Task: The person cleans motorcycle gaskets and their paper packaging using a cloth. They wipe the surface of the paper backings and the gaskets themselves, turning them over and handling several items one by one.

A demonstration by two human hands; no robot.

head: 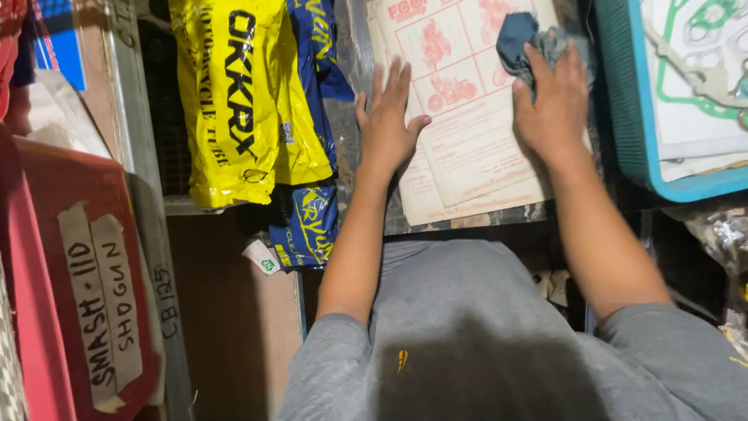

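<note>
L hand [387,129] flat, fingers spread on thin printed paper sheets [467,156], R hand [552,105] pressing crumpled blue cloth [520,37], fingers curled over it, glossy yellow plastic pkg [234,101] beside.

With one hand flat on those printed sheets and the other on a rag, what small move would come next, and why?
Probably a short wipe of the blue rag across the sheets. The right hand presses the rag onto the top of the printed sheets, while the left hand lies flat on their left edge, fingers spread, as if pinning them. That bracing suggests the stack is held steady for a stroke.
</note>
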